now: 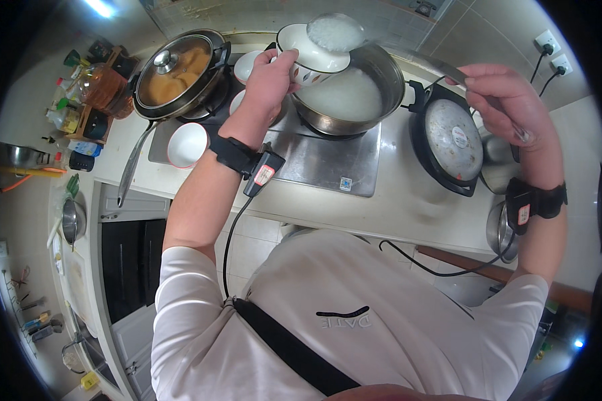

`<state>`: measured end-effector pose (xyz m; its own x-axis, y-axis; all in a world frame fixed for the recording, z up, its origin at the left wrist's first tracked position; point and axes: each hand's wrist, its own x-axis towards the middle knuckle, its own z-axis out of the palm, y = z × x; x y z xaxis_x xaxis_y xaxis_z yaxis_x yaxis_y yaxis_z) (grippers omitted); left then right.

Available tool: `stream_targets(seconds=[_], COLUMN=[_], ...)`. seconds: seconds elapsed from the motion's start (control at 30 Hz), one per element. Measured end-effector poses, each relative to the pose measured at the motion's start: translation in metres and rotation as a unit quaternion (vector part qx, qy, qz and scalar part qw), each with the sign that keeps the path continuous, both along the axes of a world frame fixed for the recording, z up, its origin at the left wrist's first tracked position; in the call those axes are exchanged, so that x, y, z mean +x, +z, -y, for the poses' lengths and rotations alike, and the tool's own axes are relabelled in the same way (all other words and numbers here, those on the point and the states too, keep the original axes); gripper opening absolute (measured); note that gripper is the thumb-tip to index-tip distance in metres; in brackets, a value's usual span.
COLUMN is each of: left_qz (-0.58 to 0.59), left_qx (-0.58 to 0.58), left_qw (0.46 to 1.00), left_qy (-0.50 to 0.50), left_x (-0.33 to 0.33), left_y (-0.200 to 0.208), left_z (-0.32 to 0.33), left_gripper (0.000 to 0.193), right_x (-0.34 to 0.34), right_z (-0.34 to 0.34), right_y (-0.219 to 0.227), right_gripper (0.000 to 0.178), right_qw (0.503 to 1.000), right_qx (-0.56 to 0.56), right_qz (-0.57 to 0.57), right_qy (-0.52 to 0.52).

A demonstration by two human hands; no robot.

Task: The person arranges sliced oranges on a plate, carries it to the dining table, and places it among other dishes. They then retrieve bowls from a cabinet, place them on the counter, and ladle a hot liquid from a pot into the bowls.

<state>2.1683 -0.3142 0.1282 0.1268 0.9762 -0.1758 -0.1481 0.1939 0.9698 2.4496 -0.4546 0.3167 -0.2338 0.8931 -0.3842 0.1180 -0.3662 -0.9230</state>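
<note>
My left hand (269, 81) grips a white bowl (299, 55) with a leaf pattern, fingers closed on its left side. The bowl is held over the left rim of a large metal pot (344, 125) of pale, cloudy rice porridge (351, 97). In my right hand (505, 100) is the long handle of a metal ladle (441, 65). Its scoop, heaped with white rice porridge, hovers over the bowl's far right edge; whether they touch I cannot tell.
A lidded frying pan (174, 101) with browned food stands on the left burner. White bowls, among them one with a red rim (188, 146), sit beside the pot. Right of it is a black electric pan (448, 137) with a round lid. Oil and seasoning bottles (104, 87) line the left.
</note>
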Motion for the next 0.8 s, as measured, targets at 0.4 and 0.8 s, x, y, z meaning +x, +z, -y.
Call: stream_targets(seconds=[0.4, 0.8], left_qz=[0.038, 0.052], left_qx=[0.007, 0.004], left_qw=[0.999, 0.999], left_qy=[-0.012, -0.011], left_x=[-0.007, -0.024], left_y=[0.003, -0.001], left_z=[0.006, 0.008], left_gripper=[0.035, 0.049], right_x=[-0.039, 0.005], right_z=[0.024, 0.015], right_y=[-0.011, -0.017], right_gripper=[0.018, 0.016], right_qw=[0.779, 0.976], right_qx=[0.352, 0.066], right_qz=[0.51, 0.172], right_qy=[0.092, -0.114])
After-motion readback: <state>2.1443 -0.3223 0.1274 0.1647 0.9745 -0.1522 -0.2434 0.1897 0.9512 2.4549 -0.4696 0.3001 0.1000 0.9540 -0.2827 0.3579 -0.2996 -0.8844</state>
